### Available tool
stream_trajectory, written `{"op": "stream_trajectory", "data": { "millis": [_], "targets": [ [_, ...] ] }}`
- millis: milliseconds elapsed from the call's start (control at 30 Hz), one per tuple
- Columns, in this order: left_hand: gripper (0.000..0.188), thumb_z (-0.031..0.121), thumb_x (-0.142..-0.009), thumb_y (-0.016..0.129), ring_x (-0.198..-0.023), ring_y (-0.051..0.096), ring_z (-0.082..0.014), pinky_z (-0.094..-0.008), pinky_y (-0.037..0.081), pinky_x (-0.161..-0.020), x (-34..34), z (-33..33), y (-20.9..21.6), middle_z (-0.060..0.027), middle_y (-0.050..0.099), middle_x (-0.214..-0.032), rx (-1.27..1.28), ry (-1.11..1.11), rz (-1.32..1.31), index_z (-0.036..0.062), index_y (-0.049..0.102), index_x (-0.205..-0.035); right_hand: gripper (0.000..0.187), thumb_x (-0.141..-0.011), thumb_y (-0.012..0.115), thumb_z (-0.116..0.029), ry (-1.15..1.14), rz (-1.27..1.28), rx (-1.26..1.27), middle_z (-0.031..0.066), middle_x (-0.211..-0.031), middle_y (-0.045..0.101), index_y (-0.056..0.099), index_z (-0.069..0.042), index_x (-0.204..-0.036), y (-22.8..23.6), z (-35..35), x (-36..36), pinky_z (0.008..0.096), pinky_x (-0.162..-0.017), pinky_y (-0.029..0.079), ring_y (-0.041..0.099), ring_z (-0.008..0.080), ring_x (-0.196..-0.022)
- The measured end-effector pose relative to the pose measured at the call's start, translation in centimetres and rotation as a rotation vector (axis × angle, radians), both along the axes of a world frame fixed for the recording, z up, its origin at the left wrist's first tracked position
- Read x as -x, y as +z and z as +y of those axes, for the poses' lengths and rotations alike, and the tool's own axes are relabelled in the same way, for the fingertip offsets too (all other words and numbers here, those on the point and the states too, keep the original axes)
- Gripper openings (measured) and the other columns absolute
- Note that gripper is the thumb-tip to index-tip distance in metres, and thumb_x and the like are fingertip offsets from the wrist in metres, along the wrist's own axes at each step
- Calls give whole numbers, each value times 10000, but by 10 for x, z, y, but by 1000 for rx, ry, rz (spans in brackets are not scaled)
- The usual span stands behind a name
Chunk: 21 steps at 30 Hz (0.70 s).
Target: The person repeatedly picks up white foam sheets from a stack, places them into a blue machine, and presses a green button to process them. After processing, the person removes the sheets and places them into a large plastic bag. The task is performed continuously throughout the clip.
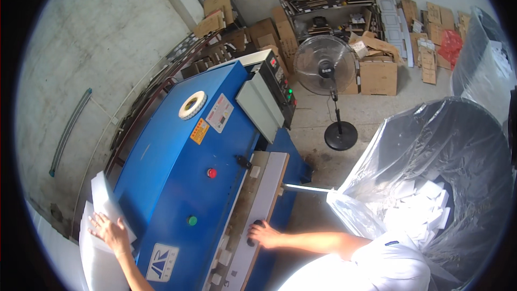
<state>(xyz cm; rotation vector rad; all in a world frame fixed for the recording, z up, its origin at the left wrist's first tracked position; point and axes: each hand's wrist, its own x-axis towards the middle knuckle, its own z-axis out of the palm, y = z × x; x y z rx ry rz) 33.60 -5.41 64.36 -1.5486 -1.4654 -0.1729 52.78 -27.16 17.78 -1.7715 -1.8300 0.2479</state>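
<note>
My left hand lies with its fingers spread against white foam-like sheets, stacked beside the blue machine. One white block stands at the top of that stack, tilted towards the machine. On the machine's pale work plate, my right hand is closed over a black rounded object. My fingers hide much of it, so its exact kind cannot be made out. Small white pieces sit in the gap between the plate and the machine body.
A roll of tape rests on the machine, above a red button and a green button. A clear-plastic-lined bin with white offcuts stands at right. Beyond are a standing fan, cardboard boxes and shelving.
</note>
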Motion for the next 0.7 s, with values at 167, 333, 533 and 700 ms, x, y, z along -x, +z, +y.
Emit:
{"op": "stream_trajectory", "data": {
  "millis": [167, 333, 533, 700],
  "targets": [
    [753, 358, -887, 683, -1404, 367, -334, -484, 378, -1082, 20, 26, -3, -205, 335, -1541, 193, -141, -351, 10, 358, -1469, 692, -772, 752, -187, 8, -7, 27, 72, -1461, 426, 461, -140, -1398, 0, -1, -7, 660, -1116, 211, 269, 266, -1450],
    [790, 354, -847, 705, -1406, 340, -391, -407, 303, -1160, 154, 121, -38, -258, 396, -1485, -25, -203, -90, -51, 389, -1446, 668, -759, 751, -230, 9, -68, -15, 62, -1420, 476, 498, -149, -1373, -1, 2, 12, 612, -1072, 264, 323, 263, -1407],
    [660, 295, -852, 661, -1134, 577, -485, -451, 490, -994, 96, 75, -27, -392, 419, -1367, -83, -353, -549, 6, 463, -1412, 640, -749, 744, -194, -54, -74, -56, 69, -1398, 469, 515, -135, -1343, -6, 7, -1, 632, -1088, 232, 319, 278, -1397],
    [566, 356, -791, 739, -1193, 438, -282, -493, 382, -942, 119, 26, -33, -155, 507, -1297, -266, -146, -297, 125, 580, -1282, 654, -731, 755, -176, 26, -51, -34, 81, -1396, 464, 516, -125, -1337, -15, 11, 22, 656, -1092, 214, 309, 308, -1396]
  ]
}}
